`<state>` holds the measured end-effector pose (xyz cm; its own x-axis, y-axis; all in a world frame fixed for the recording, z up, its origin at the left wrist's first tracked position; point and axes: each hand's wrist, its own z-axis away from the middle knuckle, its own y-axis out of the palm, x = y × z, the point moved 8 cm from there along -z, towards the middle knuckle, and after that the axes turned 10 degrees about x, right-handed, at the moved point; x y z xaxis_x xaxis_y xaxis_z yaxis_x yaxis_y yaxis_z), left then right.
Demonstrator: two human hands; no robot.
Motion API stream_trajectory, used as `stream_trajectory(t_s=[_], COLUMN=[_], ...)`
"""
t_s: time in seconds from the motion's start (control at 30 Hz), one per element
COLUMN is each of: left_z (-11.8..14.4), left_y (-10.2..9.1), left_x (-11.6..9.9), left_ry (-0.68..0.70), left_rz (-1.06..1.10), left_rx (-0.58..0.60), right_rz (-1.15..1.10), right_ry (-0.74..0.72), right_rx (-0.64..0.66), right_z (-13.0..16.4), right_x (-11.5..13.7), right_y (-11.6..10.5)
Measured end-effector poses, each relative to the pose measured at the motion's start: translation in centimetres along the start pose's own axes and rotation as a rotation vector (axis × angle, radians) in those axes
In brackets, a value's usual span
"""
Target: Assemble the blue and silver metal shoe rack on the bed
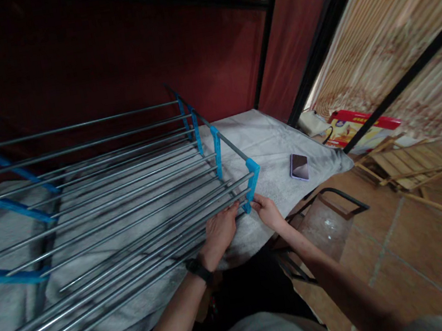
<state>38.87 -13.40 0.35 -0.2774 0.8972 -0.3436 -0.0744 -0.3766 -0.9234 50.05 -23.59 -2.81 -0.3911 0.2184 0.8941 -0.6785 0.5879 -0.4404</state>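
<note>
A rack [129, 172] of grey metal tubes and blue plastic connectors stretches from the left edge to the middle of the view, on a grey cloth. My left hand [222, 228], with a dark watch on its wrist, is closed at the end of a metal tube [196, 220] near the front right corner. Just right of it, my right hand [267, 211] pinches the lower end of a blue connector [252, 180]. The fingertips of both hands are partly hidden by the tubes and the connector.
The cloth [249, 132] covers a table; a phone [299, 167] lies on it to the right. A chair [327, 221] stands beside the table. Beyond are a red and yellow box [361, 128] and a folded wooden slatted piece [419, 163] on the tiled floor. A dark red panel rises behind.
</note>
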Motion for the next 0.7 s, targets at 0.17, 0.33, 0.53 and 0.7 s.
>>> stream_trajectory(t_s=[0.17, 0.33, 0.53, 0.7], left_z=[0.00, -0.12, -0.13, -0.16], left_y=[0.09, 0.20, 0.67, 0.55], left_x=[-0.14, -0.27, -0.04, -0.15], left_ry=[0.013, 0.087, 0.092, 0.103], left_rz=[-0.024, -0.027, -0.022, -0.017], left_rx=[0.022, 0.015, 0.032, 0.028], right_rz=[-0.002, -0.012, -0.008, 0.027], right_ry=[0.002, 0.022, 0.003, 0.006], right_rx=[0.002, -0.016, -0.028, -0.026], right_z=[0.05, 0.05, 0.15, 0.31], right_x=[-0.24, -0.63, -0.08, 0.06], right_y=[0.07, 0.06, -0.01, 0.02])
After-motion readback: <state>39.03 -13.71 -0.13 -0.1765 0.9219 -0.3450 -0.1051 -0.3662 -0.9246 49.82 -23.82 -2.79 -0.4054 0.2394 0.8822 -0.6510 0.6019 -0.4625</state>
